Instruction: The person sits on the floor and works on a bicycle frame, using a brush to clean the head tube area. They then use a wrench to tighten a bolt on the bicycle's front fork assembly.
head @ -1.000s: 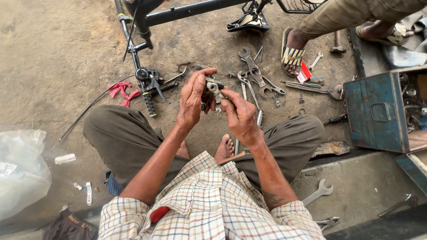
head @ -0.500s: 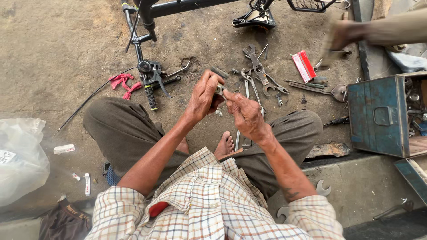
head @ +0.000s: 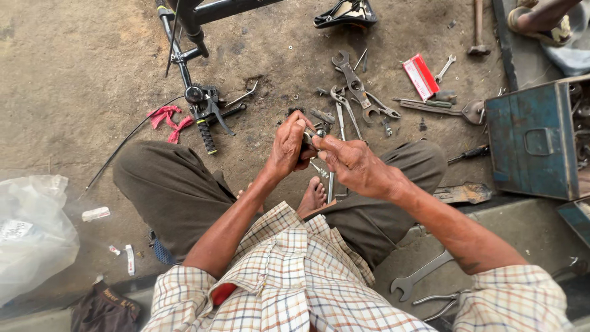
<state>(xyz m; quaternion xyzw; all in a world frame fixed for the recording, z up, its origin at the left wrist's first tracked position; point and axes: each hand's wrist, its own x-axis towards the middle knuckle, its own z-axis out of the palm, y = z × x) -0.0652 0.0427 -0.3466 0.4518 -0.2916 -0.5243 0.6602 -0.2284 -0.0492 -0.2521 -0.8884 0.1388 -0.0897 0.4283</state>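
Head cam looking straight down: both hands have pulled in nearer the knees than a second ago, off the spanner pile (head: 353, 92) lying further out on the ground. Left hand (head: 287, 147) is closed around a small metal part (head: 312, 136), right hand (head: 350, 163) pinching it from the right, fingertips touching, so the fiddling goes on up close. Another person's foot, far right earlier, has mostly left view. Bike frame (head: 184, 58) far left, blue toolbox (head: 528, 141) right.
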